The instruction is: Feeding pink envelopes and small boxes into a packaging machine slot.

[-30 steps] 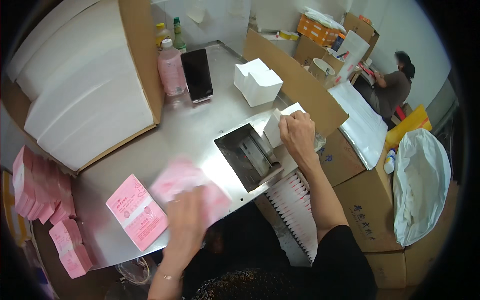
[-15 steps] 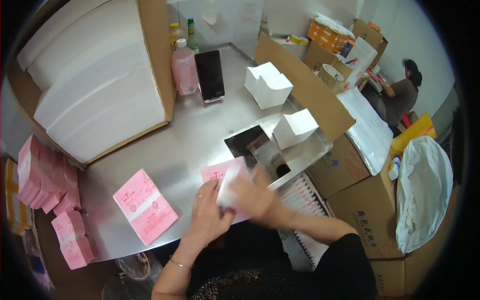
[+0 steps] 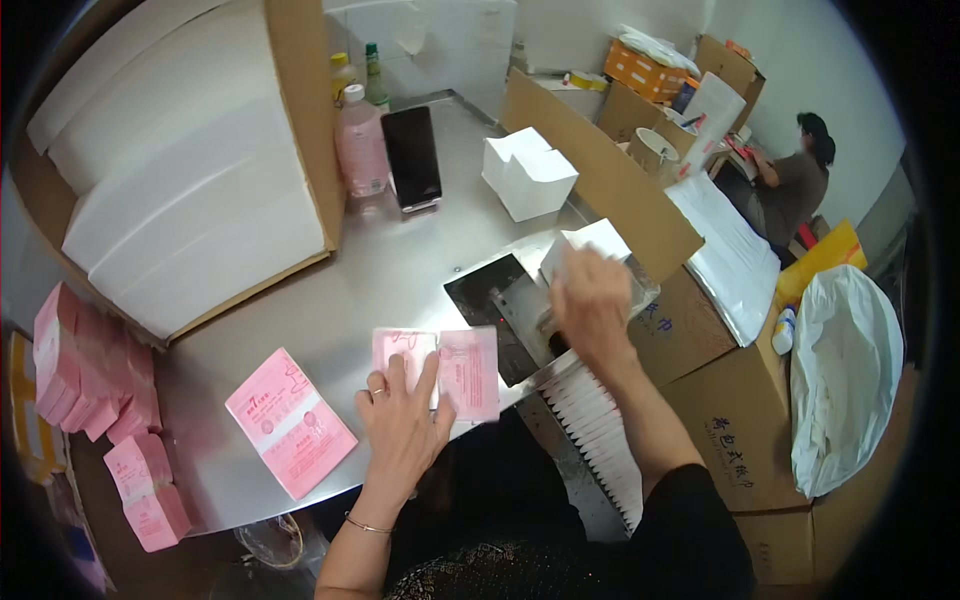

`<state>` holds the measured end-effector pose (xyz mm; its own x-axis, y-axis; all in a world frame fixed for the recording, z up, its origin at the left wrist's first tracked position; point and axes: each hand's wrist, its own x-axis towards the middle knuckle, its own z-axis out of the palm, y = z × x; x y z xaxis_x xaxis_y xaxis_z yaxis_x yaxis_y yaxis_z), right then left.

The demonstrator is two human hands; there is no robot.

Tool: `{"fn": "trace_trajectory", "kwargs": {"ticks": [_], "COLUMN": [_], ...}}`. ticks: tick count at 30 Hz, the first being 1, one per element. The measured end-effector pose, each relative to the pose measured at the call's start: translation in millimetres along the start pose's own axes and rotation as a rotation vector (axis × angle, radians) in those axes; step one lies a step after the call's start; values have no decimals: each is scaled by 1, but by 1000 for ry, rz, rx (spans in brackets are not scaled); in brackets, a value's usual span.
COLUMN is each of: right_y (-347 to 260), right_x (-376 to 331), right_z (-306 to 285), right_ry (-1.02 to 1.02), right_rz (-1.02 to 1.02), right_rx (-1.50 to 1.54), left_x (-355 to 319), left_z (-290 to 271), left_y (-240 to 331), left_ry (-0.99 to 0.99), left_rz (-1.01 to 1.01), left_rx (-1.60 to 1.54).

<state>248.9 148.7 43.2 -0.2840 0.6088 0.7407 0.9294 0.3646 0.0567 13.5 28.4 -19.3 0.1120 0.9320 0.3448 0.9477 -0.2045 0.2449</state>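
A pink printed wrapper sheet point(image 3: 472, 375) lies on the metal table in front of me. Over its left half is a narrow piece of folded white paper point(image 3: 427, 352). My left hand point(image 3: 405, 412) rests on both, its fingers spread and pressing down. Out to the right, my right hand point(image 3: 597, 305) is at the nearer white paper stack point(image 3: 605, 238), fingers bent and partly blurred. Whether it grips a sheet is unclear. Left of my left hand lies a pile of pink wrappers point(image 3: 290, 422) with a white band across it.
A phone point(image 3: 412, 158) on a stand and a pink bottle point(image 3: 362, 145) stand at the back. Another white stack point(image 3: 530, 175) is beside a cardboard flap point(image 3: 600, 160). An open carton point(image 3: 325, 150) of white paper is at left. Far right, a person point(image 3: 795, 185) sits working.
My right hand has moved from the wrapper, up and right to the white stack. My left hand now lies flatter over the white piece, and more of the pink sheet shows.
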Motion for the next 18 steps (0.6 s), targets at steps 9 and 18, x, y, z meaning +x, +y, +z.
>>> {"fn": "trace_trajectory", "kwargs": {"ticks": [9,18], "right_y": [59,-60], "right_x": [-9,-75], "right_z": [39,8], "right_ry": [-162,-104], "right_rz": [201,-360], "right_rx": [2,480], "left_x": [14,6], "left_z": [-6,-1], "left_y": [8,-6], "left_ry": [58,-155], "left_rz": [88,-1], "left_rx": [63,-385]}}
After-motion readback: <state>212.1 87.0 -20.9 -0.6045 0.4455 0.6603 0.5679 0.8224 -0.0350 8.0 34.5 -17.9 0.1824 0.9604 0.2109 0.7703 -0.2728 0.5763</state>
